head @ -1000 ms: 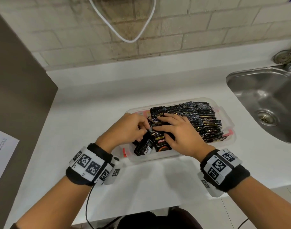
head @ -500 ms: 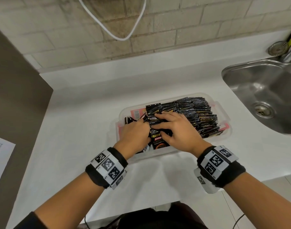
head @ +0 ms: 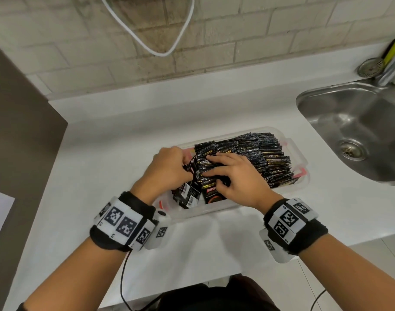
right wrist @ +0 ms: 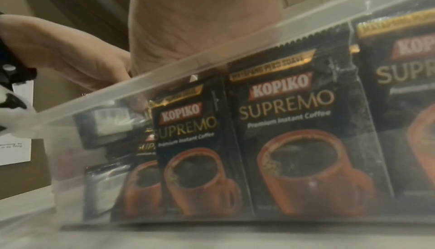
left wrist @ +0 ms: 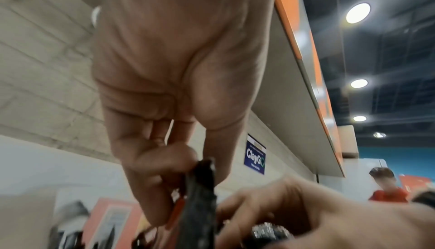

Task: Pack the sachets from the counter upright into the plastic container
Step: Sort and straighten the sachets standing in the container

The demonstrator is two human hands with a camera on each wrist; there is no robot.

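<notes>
Container on counter nearly full of upright sachets, your right hand flat-fingered bracing them, left hand pinching loose sachet; ease off and the row likely topples.

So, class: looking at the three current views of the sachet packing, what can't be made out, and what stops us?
- Head view: the left hand hides its own fingertips and part of the sachets.
- Head view: the sink is cut off by the right edge.
- Left wrist view: the pinched sachet is blurred, print unreadable.
- Right wrist view: the container wall clouds the leftmost packets.
</notes>
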